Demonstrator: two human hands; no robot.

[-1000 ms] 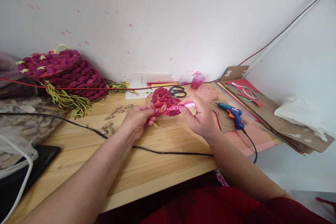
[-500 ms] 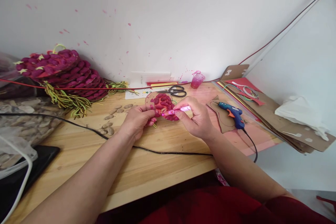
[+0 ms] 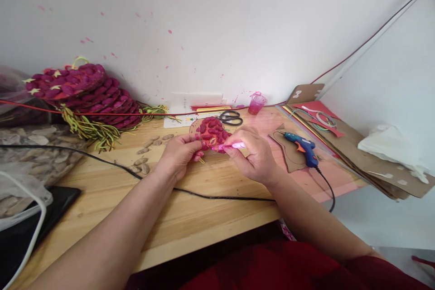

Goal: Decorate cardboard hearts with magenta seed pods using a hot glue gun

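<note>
A small craft piece covered in magenta-painted peanuts (image 3: 211,126) is held above the wooden table. My left hand (image 3: 181,152) pinches its left lower edge, and yellow-green strands show below the fingers. In my right hand (image 3: 253,152) is a paintbrush (image 3: 238,145) with a pale pink handle. Its tip, smeared with pink, is at the lower part of the piece, where one peanut still shows a pale patch. My fingers hide part of the brush and the piece's right edge. Behind them lie black-handled scissors (image 3: 231,118).
A cup of pink paint (image 3: 256,105) stands by the wall. On the right lie a blue glue gun (image 3: 304,147) and cardboard sheets (image 3: 355,154). Loose peanuts (image 3: 142,166), a stack of painted pieces (image 3: 112,99) and a bag of peanuts (image 3: 41,149) are left. A black cable (image 3: 210,197) crosses the table.
My right hand has shifted slightly, and the brush has moved a little along the lower part of the piece. My left hand keeps its hold. The whole view has shifted slightly.
</note>
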